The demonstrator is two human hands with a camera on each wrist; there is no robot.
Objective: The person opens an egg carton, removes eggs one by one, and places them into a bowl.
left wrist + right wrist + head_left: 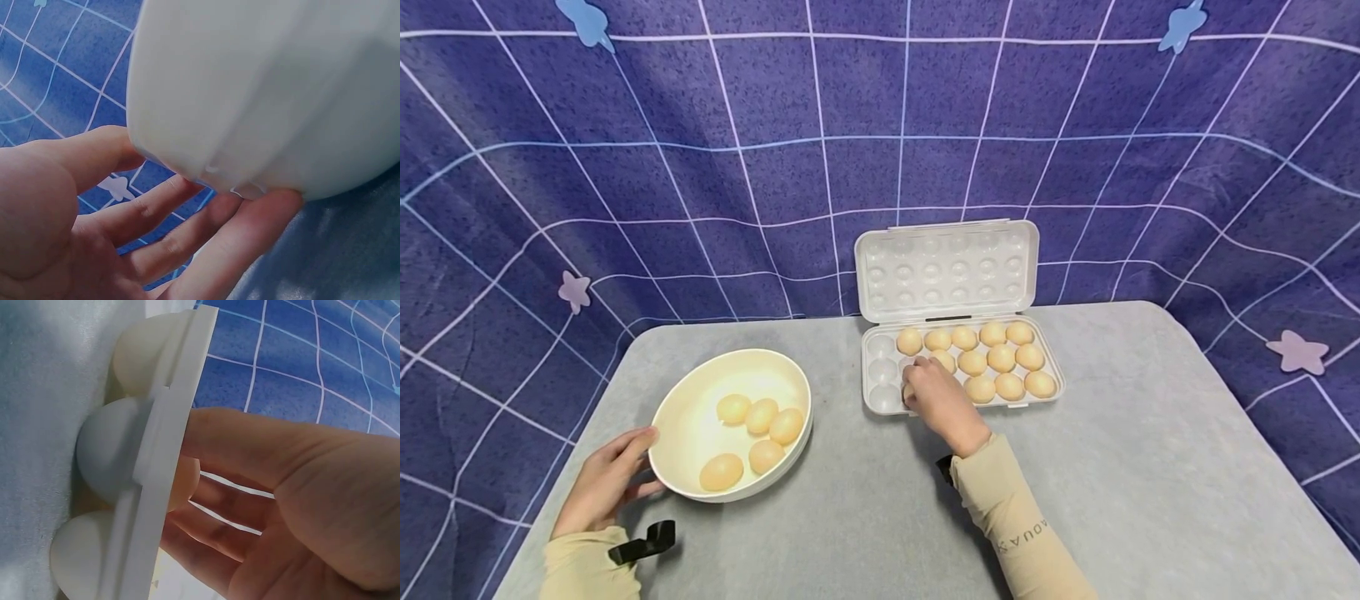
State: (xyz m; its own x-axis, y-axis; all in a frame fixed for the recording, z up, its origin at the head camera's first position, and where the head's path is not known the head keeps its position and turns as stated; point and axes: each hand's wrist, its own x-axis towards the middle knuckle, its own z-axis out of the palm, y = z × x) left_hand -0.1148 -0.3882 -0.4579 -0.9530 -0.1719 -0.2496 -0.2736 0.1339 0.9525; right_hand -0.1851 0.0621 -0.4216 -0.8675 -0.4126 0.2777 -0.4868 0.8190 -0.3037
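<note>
A white bowl (688, 400) holding several tan eggs (762, 416) stands at the left of the table. My left hand (606, 479) grips its left side, thumb at the rim and fingers against the outer wall, as the left wrist view (206, 244) shows. To the right lies an opened white egg carton (883, 343), most of its cups filled with eggs. Over the carton's front row, my right hand (942, 398) pinches an egg (185, 484) low in a cup between thumb and fingers. From above, the fingers mostly hide that egg.
The carton's clear lid (947, 271) stands raised behind it, near the blue gridded curtain (880, 108). Bare cups (883, 372) form the carton's left column. Grey tabletop (850, 500) lies between bowl and carton and along the front.
</note>
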